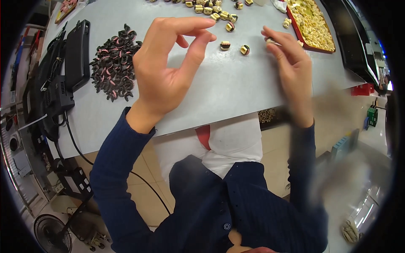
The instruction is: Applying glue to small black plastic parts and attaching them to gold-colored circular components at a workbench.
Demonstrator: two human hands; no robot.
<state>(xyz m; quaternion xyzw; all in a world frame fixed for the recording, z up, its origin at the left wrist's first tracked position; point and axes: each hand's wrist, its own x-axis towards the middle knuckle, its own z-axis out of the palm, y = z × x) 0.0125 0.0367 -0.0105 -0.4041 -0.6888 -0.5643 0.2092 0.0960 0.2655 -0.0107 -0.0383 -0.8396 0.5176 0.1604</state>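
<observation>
Just left of your left wrist, the pile of dark curved pieces (114,63) spreads loose; keep that hand's heel clear of it so nothing gets dragged along. Your left hand (162,71) is raised over the table, its index finger and thumb curved into a C, tips a little apart, and no piece shows between them. For a small part, a light fingertip pinch like this should serve best, closing squarely rather than sweeping. Your left forearm comes up from the lower left, with the wrist turned inward.

Between your two grips, nearer the left one, lie a cream-and-dark piece (225,45) and, just right of it, a second two-tone piece (245,49); mind both as your hands come together.

Your right hand (295,63) pinches a small piece (273,41) between thumb and fingers, mostly hidden, so you cannot tell its facing; check that before pressing on it. That forearm rises nearly straight, fingers pointing up and left. Beyond them, to the right, sits the red tray (295,28) of pale pieces.
</observation>
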